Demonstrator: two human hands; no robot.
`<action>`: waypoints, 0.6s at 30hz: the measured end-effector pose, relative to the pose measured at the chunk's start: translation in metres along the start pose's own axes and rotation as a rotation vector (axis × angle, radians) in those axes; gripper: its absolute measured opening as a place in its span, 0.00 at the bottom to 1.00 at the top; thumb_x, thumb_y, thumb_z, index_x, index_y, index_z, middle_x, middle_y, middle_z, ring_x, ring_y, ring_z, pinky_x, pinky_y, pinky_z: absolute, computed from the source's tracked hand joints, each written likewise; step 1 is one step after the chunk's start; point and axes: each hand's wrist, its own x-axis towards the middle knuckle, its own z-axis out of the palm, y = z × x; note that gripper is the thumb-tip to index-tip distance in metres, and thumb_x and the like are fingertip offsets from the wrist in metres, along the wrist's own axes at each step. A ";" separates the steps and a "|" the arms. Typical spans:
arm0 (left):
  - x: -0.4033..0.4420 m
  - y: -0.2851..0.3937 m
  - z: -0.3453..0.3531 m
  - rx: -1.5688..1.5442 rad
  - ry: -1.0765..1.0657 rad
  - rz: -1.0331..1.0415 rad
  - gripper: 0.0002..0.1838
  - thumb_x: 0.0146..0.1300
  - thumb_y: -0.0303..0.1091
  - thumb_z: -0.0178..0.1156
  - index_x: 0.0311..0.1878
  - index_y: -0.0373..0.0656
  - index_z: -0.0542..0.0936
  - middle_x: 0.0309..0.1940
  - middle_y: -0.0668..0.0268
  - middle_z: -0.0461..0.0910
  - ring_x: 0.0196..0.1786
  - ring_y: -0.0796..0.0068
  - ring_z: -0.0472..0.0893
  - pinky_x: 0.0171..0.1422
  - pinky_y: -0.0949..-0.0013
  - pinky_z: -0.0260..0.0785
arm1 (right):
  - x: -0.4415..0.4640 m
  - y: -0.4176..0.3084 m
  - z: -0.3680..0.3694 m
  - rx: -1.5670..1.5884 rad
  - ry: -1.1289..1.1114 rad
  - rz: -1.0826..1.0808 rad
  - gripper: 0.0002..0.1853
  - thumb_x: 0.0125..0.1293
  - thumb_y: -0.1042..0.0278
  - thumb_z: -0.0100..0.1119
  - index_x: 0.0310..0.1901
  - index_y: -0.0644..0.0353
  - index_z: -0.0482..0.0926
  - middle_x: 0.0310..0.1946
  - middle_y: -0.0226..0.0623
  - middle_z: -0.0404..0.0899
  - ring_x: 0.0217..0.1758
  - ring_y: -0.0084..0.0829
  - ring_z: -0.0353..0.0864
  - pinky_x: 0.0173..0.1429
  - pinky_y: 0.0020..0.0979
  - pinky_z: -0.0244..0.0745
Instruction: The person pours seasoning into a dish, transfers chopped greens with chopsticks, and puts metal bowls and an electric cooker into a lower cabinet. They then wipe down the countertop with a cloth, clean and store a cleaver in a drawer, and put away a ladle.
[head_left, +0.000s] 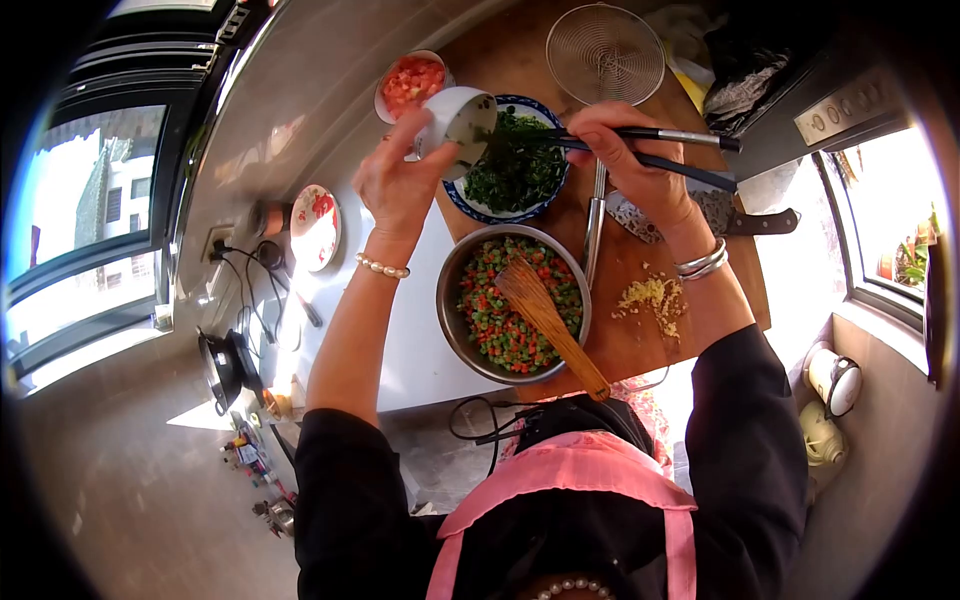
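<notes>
Gripping a small white round bowl (464, 118), probably light but breakable, left fingers (408, 130) span its side; right fingers (604, 120) pinch black silver-ended chopsticks (668, 134).

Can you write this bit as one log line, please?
left hand: holds tilted white bowl; right hand: holds black chopsticks; chopped greens: in blue-rimmed dish; wooden spatula: resting in metal bowl

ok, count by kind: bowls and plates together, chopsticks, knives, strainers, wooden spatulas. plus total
Bowls and plates: 5 (tilted white bowl, bowl of chopped red food, blue-rimmed dish, metal bowl, patterned dish)
Chopsticks: 2
Knives: 1
Strainers: 1
Wooden spatulas: 1
Total: 10
</notes>
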 end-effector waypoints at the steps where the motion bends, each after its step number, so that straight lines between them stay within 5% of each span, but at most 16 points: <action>1: 0.001 0.003 0.000 0.011 -0.012 -0.034 0.19 0.40 0.36 0.66 0.42 0.48 0.81 0.27 0.60 0.81 0.30 0.71 0.80 0.38 0.71 0.71 | 0.001 -0.002 0.006 0.011 -0.017 -0.027 0.08 0.61 0.66 0.58 0.33 0.63 0.78 0.27 0.31 0.77 0.26 0.20 0.75 0.31 0.20 0.71; 3: 0.001 0.004 0.001 0.019 -0.016 -0.055 0.19 0.39 0.36 0.66 0.40 0.49 0.81 0.27 0.61 0.81 0.28 0.70 0.80 0.37 0.70 0.71 | 0.000 0.004 0.008 -0.059 -0.121 0.019 0.08 0.61 0.67 0.59 0.34 0.63 0.78 0.28 0.31 0.78 0.27 0.20 0.77 0.31 0.20 0.71; 7: 0.001 -0.004 0.000 -0.016 0.019 -0.060 0.18 0.37 0.38 0.67 0.37 0.52 0.81 0.26 0.63 0.80 0.26 0.67 0.79 0.34 0.70 0.70 | 0.000 0.000 -0.004 -0.006 0.085 -0.022 0.07 0.59 0.67 0.60 0.34 0.62 0.78 0.27 0.32 0.78 0.27 0.22 0.76 0.32 0.22 0.71; 10: -0.001 -0.001 0.001 -0.036 0.021 -0.072 0.18 0.37 0.38 0.67 0.37 0.52 0.81 0.25 0.63 0.80 0.26 0.67 0.79 0.34 0.70 0.70 | 0.002 0.003 -0.005 -0.195 -0.063 -0.051 0.07 0.59 0.67 0.60 0.33 0.61 0.79 0.28 0.31 0.78 0.27 0.21 0.76 0.32 0.21 0.72; 18: 0.002 -0.004 -0.001 -0.090 -0.006 -0.258 0.18 0.39 0.38 0.64 0.39 0.52 0.81 0.21 0.65 0.79 0.26 0.71 0.78 0.36 0.72 0.69 | 0.007 0.000 -0.013 0.020 0.068 -0.054 0.06 0.60 0.72 0.58 0.37 0.65 0.78 0.32 0.33 0.79 0.31 0.23 0.79 0.37 0.21 0.76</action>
